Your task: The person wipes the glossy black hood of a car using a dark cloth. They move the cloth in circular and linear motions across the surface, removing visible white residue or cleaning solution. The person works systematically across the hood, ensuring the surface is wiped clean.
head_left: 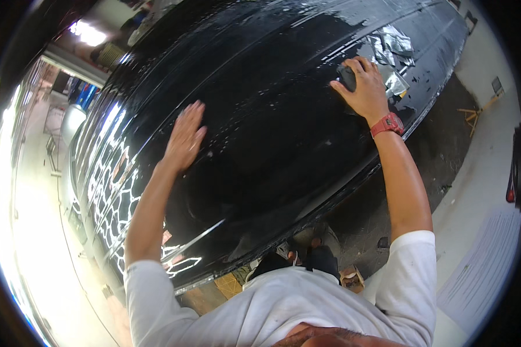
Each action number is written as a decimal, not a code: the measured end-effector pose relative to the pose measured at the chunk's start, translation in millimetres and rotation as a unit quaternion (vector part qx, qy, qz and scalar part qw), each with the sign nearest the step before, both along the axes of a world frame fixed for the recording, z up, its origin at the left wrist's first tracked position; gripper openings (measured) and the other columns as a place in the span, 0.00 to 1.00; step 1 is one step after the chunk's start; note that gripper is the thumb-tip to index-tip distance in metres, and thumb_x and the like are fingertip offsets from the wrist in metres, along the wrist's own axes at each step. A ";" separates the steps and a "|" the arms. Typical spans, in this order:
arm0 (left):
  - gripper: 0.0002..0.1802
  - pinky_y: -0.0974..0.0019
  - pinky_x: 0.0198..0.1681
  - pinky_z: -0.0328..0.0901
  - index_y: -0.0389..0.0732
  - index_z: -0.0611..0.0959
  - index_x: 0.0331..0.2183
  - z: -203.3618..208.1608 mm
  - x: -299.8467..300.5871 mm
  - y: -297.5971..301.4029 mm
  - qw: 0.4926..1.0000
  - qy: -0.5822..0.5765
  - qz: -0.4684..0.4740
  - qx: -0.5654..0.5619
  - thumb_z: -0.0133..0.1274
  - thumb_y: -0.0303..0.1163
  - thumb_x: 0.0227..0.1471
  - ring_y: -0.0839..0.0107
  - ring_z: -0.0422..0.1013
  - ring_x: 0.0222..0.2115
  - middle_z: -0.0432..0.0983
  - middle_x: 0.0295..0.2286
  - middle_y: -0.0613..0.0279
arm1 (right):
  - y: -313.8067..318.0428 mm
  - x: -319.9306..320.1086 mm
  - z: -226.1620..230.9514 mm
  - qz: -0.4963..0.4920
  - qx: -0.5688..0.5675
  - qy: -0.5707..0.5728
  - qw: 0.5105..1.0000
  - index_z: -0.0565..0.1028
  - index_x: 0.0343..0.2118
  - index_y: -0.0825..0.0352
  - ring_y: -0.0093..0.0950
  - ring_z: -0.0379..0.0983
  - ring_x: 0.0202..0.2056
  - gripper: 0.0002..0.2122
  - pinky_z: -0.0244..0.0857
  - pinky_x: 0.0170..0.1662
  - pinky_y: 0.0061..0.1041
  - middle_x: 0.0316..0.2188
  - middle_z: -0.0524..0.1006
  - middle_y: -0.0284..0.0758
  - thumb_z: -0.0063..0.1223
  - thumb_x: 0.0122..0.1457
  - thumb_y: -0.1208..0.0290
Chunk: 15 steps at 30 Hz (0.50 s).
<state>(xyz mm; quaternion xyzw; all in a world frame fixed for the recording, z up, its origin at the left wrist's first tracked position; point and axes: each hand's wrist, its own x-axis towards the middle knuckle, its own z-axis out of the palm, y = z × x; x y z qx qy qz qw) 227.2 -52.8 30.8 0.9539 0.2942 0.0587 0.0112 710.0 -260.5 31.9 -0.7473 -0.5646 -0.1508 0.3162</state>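
Observation:
A large glossy black car panel (255, 168), with wet-looking streaks and droplets on it, spreads out below me. My left hand (185, 136) lies on or just over its surface, fingers stretched out and holding nothing. Farther off to the right, my right hand (363, 87), with a red watch (386, 125) on its wrist, curls around a small dark pad or block (347, 76) against the panel. The palm hides part of the pad, so its exact kind cannot be told. Just beyond that hand sit crumpled silvery patches (392, 45) on the surface.
The panel's near edge runs close to my body. A light wall with a sheet of lined paper (480, 266) stands at right, near a small yellow wooden stand (472, 118). Bright lamps reflect at left. A small open box (351, 279) lies on the floor by my feet.

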 end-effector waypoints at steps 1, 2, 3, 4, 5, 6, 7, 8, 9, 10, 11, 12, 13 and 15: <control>0.35 0.51 0.80 0.38 0.45 0.55 0.77 -3.1 67.2 12.6 0.999 -0.006 -0.031 0.006 0.33 0.47 0.78 0.57 0.42 0.78 0.46 0.77 0.54 | -0.8 2.6 -1.2 -0.001 0.004 -0.001 1.000 0.80 0.53 0.59 0.47 0.74 0.57 0.26 0.68 0.63 0.46 0.54 0.78 0.40 0.74 0.55 0.51; 0.35 0.51 0.80 0.38 0.43 0.56 0.76 -5.6 125.4 29.0 0.999 -0.018 -0.035 0.031 0.33 0.48 0.78 0.57 0.43 0.77 0.47 0.77 0.53 | 3.4 4.0 -0.9 0.004 0.017 0.000 1.000 0.80 0.53 0.59 0.46 0.74 0.57 0.25 0.68 0.63 0.45 0.54 0.78 0.39 0.74 0.56 0.52; 0.35 0.50 0.80 0.39 0.42 0.56 0.76 -5.9 177.7 48.6 0.997 -0.023 -0.043 0.062 0.31 0.49 0.78 0.56 0.43 0.77 0.47 0.76 0.52 | 9.0 1.3 -1.1 0.012 0.029 0.000 1.000 0.80 0.53 0.59 0.46 0.74 0.57 0.25 0.68 0.63 0.45 0.54 0.78 0.39 0.73 0.56 0.53; 0.36 0.50 0.79 0.40 0.42 0.57 0.76 -1.3 224.7 55.4 0.997 -0.018 -0.029 0.065 0.29 0.50 0.78 0.55 0.44 0.77 0.48 0.76 0.52 | 13.1 -3.5 1.4 0.019 0.046 0.002 0.999 0.81 0.53 0.59 0.46 0.75 0.57 0.23 0.68 0.62 0.45 0.54 0.79 0.38 0.72 0.57 0.55; 0.36 0.49 0.79 0.40 0.41 0.56 0.76 4.9 261.0 60.3 0.997 -0.001 -0.018 0.069 0.29 0.51 0.78 0.54 0.43 0.77 0.46 0.77 0.51 | 15.8 -7.9 2.9 0.024 0.053 0.004 0.998 0.81 0.53 0.58 0.46 0.75 0.57 0.23 0.68 0.62 0.45 0.54 0.79 0.38 0.72 0.57 0.55; 0.36 0.50 0.79 0.40 0.41 0.56 0.76 5.4 281.4 62.6 0.998 -0.008 -0.023 0.055 0.30 0.50 0.78 0.54 0.44 0.77 0.47 0.76 0.50 | 13.8 -2.4 4.3 0.023 0.058 0.003 0.998 0.80 0.53 0.58 0.46 0.75 0.57 0.23 0.69 0.62 0.45 0.54 0.79 0.38 0.72 0.57 0.55; 0.36 0.50 0.79 0.41 0.41 0.57 0.76 6.8 292.1 63.3 0.999 -0.014 -0.024 0.044 0.31 0.50 0.78 0.54 0.45 0.77 0.48 0.76 0.50 | 13.8 -0.3 5.3 0.026 0.066 0.003 0.997 0.80 0.52 0.58 0.45 0.75 0.56 0.22 0.69 0.62 0.45 0.54 0.79 0.38 0.72 0.57 0.55; 0.35 0.51 0.79 0.41 0.41 0.57 0.76 8.0 273.8 65.0 0.996 -0.031 -0.070 0.047 0.33 0.50 0.78 0.54 0.45 0.77 0.48 0.76 0.50 | 16.7 -2.0 3.0 0.013 0.073 0.000 0.997 0.80 0.52 0.57 0.46 0.75 0.56 0.22 0.69 0.61 0.45 0.53 0.79 0.38 0.72 0.57 0.56; 0.35 0.52 0.79 0.41 0.41 0.57 0.75 -0.9 246.3 63.0 0.990 -0.042 -0.127 0.041 0.34 0.49 0.78 0.55 0.46 0.77 0.48 0.76 0.50 | 10.5 2.3 -1.8 0.009 0.066 -0.005 0.998 0.80 0.52 0.57 0.46 0.75 0.56 0.22 0.69 0.61 0.45 0.53 0.79 0.38 0.72 0.57 0.56; 0.35 0.54 0.79 0.42 0.41 0.58 0.75 -1.0 211.7 46.6 0.988 -0.052 -0.143 0.029 0.37 0.47 0.78 0.56 0.46 0.77 0.48 0.76 0.52 | 4.3 10.2 -4.7 -0.001 0.064 -0.010 0.998 0.80 0.52 0.57 0.45 0.75 0.56 0.22 0.69 0.61 0.44 0.52 0.79 0.38 0.72 0.57 0.56; 0.35 0.54 0.79 0.42 0.42 0.57 0.76 2.6 170.5 29.2 0.990 -0.035 -0.134 0.002 0.41 0.43 0.76 0.56 0.47 0.77 0.49 0.76 0.53 | -4.4 18.6 -6.0 -0.013 0.059 -0.017 0.998 0.80 0.52 0.57 0.45 0.74 0.56 0.22 0.69 0.62 0.44 0.52 0.79 0.38 0.72 0.57 0.55; 0.36 0.56 0.80 0.43 0.43 0.58 0.76 11.2 124.6 12.1 0.996 -0.005 -0.084 -0.027 0.44 0.43 0.74 0.59 0.47 0.77 0.51 0.76 0.55 | -9.3 20.4 -3.2 -0.019 0.035 -0.006 0.999 0.80 0.52 0.57 0.45 0.74 0.57 0.22 0.69 0.62 0.45 0.52 0.78 0.38 0.72 0.57 0.55; 0.37 0.55 0.80 0.42 0.43 0.58 0.76 11.9 62.9 10.3 0.998 -0.005 -0.045 -0.039 0.47 0.38 0.71 0.57 0.47 0.77 0.51 0.76 0.55 | -7.5 13.6 -1.6 -0.025 0.027 -0.002 0.999 0.80 0.52 0.57 0.45 0.74 0.57 0.22 0.69 0.62 0.46 0.52 0.78 0.38 0.72 0.57 0.54; 0.38 0.52 0.80 0.40 0.42 0.57 0.76 17.8 -59.0 1.6 0.999 0.021 0.038 -0.009 0.45 0.33 0.70 0.55 0.45 0.77 0.49 0.76 0.53 | 6.2 3.0 2.9 -0.024 0.026 0.008 0.999 0.80 0.52 0.56 0.45 0.73 0.58 0.22 0.68 0.63 0.47 0.52 0.78 0.37 0.72 0.57 0.54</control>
